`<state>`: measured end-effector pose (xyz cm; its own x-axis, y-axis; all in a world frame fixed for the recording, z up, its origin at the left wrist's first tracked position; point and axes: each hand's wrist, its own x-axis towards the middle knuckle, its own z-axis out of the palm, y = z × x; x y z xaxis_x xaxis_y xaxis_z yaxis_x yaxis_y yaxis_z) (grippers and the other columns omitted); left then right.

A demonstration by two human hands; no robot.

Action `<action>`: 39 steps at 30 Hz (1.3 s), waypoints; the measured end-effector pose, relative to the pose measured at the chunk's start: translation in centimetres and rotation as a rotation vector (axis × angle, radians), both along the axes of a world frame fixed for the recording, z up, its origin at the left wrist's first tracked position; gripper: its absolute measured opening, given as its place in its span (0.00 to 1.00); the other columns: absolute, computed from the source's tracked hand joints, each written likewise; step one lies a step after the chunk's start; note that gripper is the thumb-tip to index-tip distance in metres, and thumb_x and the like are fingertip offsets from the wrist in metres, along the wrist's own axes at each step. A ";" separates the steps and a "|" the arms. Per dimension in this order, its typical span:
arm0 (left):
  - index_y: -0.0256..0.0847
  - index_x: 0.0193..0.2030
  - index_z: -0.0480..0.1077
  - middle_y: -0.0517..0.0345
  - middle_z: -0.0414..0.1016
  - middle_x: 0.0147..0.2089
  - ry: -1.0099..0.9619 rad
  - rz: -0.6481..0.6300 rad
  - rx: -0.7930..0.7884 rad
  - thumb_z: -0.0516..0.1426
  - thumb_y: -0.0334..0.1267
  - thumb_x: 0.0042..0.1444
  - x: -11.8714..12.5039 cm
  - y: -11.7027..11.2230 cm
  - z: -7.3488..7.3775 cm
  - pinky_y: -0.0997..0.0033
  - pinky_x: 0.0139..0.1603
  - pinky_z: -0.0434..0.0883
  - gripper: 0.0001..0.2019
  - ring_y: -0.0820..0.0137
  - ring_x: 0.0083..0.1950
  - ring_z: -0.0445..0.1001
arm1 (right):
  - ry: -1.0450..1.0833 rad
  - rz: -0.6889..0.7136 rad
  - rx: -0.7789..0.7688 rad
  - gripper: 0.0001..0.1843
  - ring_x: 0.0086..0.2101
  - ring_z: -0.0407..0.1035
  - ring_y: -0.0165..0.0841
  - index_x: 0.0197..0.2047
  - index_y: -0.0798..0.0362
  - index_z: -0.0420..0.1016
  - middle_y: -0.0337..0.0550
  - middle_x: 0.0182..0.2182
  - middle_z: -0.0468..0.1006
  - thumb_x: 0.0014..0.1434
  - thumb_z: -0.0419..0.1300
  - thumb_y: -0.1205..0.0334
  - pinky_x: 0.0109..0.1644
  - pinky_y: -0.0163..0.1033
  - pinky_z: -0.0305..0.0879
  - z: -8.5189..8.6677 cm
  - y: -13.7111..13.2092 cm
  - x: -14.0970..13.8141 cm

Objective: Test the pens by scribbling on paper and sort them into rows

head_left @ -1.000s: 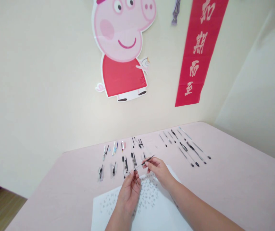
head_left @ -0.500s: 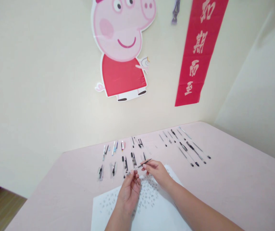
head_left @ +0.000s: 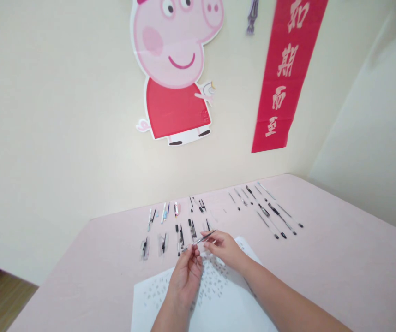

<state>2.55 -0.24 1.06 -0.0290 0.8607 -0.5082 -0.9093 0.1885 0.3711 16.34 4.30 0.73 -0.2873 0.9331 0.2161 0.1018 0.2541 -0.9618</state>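
Note:
Over the top part of a white sheet of paper (head_left: 243, 299) covered in small dark marks, both my hands meet on a slim pen. My left hand (head_left: 188, 272) pinches the clear pen barrel (head_left: 195, 243) between thumb and fingers. At its upper right end, my right hand (head_left: 223, 246) has its fingertips closed on a thin dark pen refill (head_left: 212, 232), which lies in line with the barrel. Whether the refill's lower end is inside the barrel is too small to tell. Just beyond my hands lie black pen parts (head_left: 192, 229).
Several pen parts in small groups (head_left: 164, 242) lie on the pink table (head_left: 90, 258) to the left. More pens and refills (head_left: 276, 216) are laid out at the back right. Behind stands a wall with a pig cutout (head_left: 179, 108) and a red banner (head_left: 281, 92).
My right hand has shifted slightly, and the dark refill now sticks out less past its fingers, lower and nearer the barrel. My left hand keeps its place.

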 end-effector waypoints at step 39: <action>0.29 0.29 0.71 0.53 0.74 0.27 0.049 -0.002 -0.023 0.52 0.22 0.58 0.1 0.0 -0.3 0.81 0.23 0.71 0.10 0.78 0.24 0.72 | -1.075 -0.363 0.290 0.23 0.54 0.60 0.43 0.56 0.58 0.70 0.51 0.56 0.69 0.62 0.50 0.59 0.59 0.44 0.52 -2.3 6.1 5.3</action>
